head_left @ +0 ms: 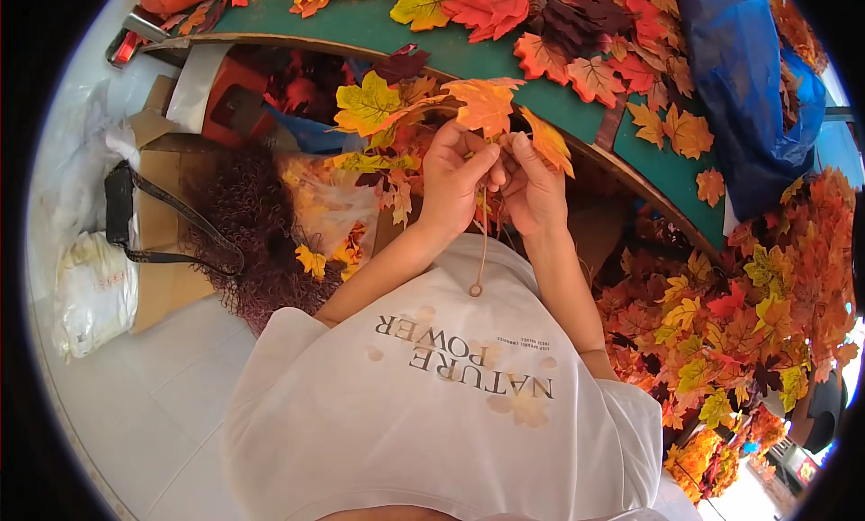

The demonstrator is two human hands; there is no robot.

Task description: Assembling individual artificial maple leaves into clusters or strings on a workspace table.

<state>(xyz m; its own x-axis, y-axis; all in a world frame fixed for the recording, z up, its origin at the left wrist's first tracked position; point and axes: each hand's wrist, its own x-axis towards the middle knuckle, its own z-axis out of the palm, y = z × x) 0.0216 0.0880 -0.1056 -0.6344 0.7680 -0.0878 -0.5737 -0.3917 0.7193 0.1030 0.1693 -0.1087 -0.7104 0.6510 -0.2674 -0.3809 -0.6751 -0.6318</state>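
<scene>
In front of my chest, just off the table's near edge, my left hand point(450, 181) pinches an artificial maple leaf garland. My right hand point(538, 197) grips the same garland close beside it, fingertips almost touching the left ones. An orange leaf point(485, 107) stands above my left fingers, and a yellow-orange leaf point(548, 144) rises by the right. A thin brown stem point(485, 237) hangs down between the hands, with a small round loop at its end. Yellow-green leaves point(368, 105) spread left of my left hand. The exact point of grip is hidden by the fingers.
The green tabletop point(577, 107) carries loose red, orange and dark leaves. A blue plastic bag point(743, 98) sits at its right. Heaped leaf garlands point(730, 332) fill the right side. On the left are dark curly stems point(248, 215), a cardboard box point(162, 278) and a white bag point(95, 296).
</scene>
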